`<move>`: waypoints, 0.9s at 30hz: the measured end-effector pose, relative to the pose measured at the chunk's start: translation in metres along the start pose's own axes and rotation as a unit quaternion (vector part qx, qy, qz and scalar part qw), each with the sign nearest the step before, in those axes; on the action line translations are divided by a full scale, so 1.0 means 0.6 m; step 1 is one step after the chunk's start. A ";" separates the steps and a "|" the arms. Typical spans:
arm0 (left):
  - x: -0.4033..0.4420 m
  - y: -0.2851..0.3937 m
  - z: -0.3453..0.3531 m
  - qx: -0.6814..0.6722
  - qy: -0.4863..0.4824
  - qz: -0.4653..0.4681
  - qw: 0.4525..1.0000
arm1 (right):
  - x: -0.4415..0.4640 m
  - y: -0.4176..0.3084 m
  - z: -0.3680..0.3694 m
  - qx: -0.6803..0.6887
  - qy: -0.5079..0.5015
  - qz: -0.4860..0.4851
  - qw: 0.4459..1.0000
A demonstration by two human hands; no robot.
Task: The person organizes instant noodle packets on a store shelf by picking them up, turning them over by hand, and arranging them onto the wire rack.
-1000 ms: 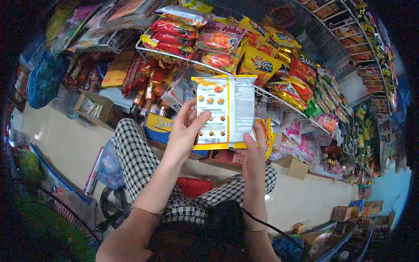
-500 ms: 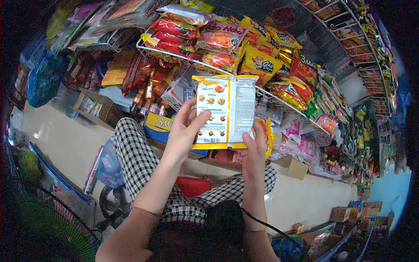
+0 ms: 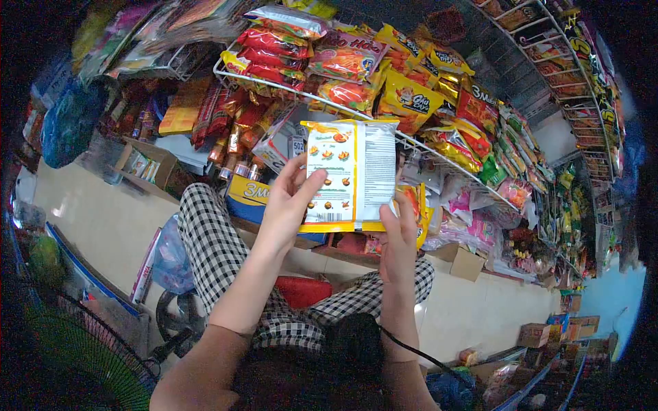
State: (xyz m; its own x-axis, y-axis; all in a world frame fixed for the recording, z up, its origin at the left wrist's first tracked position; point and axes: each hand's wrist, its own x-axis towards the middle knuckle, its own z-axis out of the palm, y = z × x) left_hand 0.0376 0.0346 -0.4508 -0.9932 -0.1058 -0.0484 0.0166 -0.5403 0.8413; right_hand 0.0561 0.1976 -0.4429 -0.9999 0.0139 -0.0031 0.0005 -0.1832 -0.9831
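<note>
Head view: shop interior, pale floor (image 3: 493, 301), white wire rack (image 3: 291, 91) across the upper middle, stacked with noodle packets (image 3: 347, 58), red and yellow. Open cardboard box (image 3: 168, 179) to the left on the floor; fan (image 3: 82, 349) at lower left, dim. Checked trousers (image 3: 212, 233) below, legs apart. White packet (image 3: 377, 168) with yellow edging is held up in front of the rack, roughly upright, printed back facing the camera, barcode near its lower edge. Left hand (image 3: 286, 202): fingers grasping the packet's left edge, thumb on the print. Right hand (image 3: 397, 236): fingers grasping the lower right corner, thumb on the near side.
</note>
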 end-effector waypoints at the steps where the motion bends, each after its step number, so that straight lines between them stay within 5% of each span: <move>1: 0.000 0.000 -0.001 0.001 -0.001 -0.007 1.000 | 0.000 -0.001 0.001 0.000 0.000 0.000 1.000; 27: 0.005 -0.009 -0.006 -0.003 0.000 -0.024 1.000 | -0.002 0.008 -0.002 0.021 0.028 -0.020 0.999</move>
State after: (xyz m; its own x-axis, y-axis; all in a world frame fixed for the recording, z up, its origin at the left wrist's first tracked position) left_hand 0.0350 0.0344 -0.4576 -0.9928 -0.0808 -0.0884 -0.0296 -0.5493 0.8351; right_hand 0.0570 0.1976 -0.4477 -0.9967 0.0777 0.0243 -0.0411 -0.2230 -0.9740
